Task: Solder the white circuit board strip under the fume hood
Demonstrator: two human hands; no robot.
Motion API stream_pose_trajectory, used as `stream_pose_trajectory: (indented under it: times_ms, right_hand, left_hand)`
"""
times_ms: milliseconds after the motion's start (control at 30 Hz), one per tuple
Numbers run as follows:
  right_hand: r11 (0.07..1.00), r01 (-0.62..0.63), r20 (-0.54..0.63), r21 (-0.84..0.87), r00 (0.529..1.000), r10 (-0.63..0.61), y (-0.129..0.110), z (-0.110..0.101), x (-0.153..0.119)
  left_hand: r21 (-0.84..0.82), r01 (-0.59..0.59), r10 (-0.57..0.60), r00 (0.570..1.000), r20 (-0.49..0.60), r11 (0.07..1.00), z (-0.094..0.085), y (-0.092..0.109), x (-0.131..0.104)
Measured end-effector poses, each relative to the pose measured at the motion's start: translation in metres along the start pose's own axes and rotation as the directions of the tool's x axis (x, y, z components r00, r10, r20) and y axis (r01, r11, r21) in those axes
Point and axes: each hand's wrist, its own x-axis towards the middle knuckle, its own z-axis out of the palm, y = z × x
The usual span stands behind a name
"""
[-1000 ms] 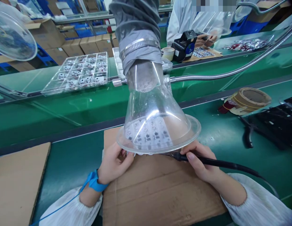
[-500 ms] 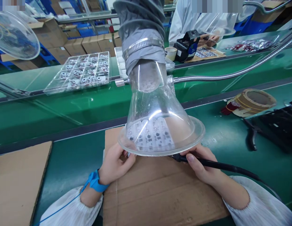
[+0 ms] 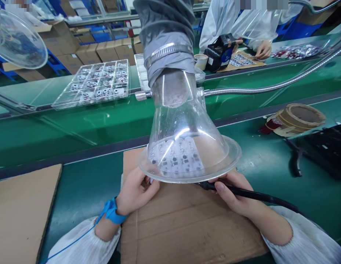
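Observation:
My right hand point(image 3: 234, 195) grips a black soldering iron point(image 3: 250, 194) whose tip runs leftward under the rim of a clear fume hood point(image 3: 187, 146). Through the hood I see a white panel of small circuit boards point(image 3: 176, 156) lying on a cardboard sheet point(image 3: 187, 227). My left hand point(image 3: 134, 192), with a blue wrist strap point(image 3: 111, 212), rests on the cardboard at the panel's left edge with its fingers curled; what it pinches is hidden by the hood rim.
A grey hose point(image 3: 166, 33) and flexible metal arm point(image 3: 269, 86) carry the hood. A tape roll point(image 3: 295, 118) and black tools point(image 3: 319, 146) lie at right. A clear tray of parts point(image 3: 93, 86) sits beyond the conveyor. Another person point(image 3: 242, 25) works opposite. More cardboard point(image 3: 18, 212) lies at left.
My view has shifted slightly. My right hand has edged the soldering iron a little left and up under the hood. The person opposite moved a hand out to the right.

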Motion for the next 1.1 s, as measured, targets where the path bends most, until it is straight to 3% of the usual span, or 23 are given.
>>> stream_pose_trajectory:
  times_ms: [200, 333, 500, 700, 833, 967, 1100]
  right_hand:
    - [1.0, -0.012, -0.005, -0.008, 1.0, 0.012, -0.001, -0.002, 0.001]
    - [0.998, 0.021, 0.045, -0.061, 0.999, -0.018, -0.001, -0.002, 0.003]
    - [0.999, 0.029, 0.003, -0.025, 1.0, -0.029, -0.003, -0.001, 0.004]
    - [0.998, 0.059, 0.082, -0.023, 0.995, -0.057, 0.002, 0.0, 0.005]
    - [1.0, 0.012, -0.017, 0.021, 1.0, -0.011, -0.001, -0.001, 0.002]
    - [0.993, -0.097, -0.09, 0.071, 0.991, 0.103, -0.026, 0.001, 0.004]
    - [0.984, -0.119, -0.1, 0.131, 0.986, 0.132, -0.037, 0.015, 0.008]
  left_hand:
    - [-0.016, -0.061, 0.061, 0.998, 0.002, 0.998, -0.001, 0.002, 0.002]
    - [-0.014, -0.059, 0.06, 0.998, 0.004, 0.998, -0.001, 0.002, 0.002]
    - [-0.045, -0.029, 0.029, 1.0, 0.003, 0.999, 0.001, 0.0, 0.0]
    - [-0.032, 0.007, -0.007, 1.0, 0.01, 0.999, 0.002, 0.001, 0.001]
    - [-0.06, -0.004, 0.004, 1.0, 0.003, 0.998, 0.0, 0.001, 0.001]
    - [-0.11, 0.001, 0.001, 1.0, 0.019, 0.994, -0.012, -0.006, -0.004]
    - [-0.173, 0.047, -0.062, 0.995, -0.083, 0.984, -0.022, -0.017, -0.011]
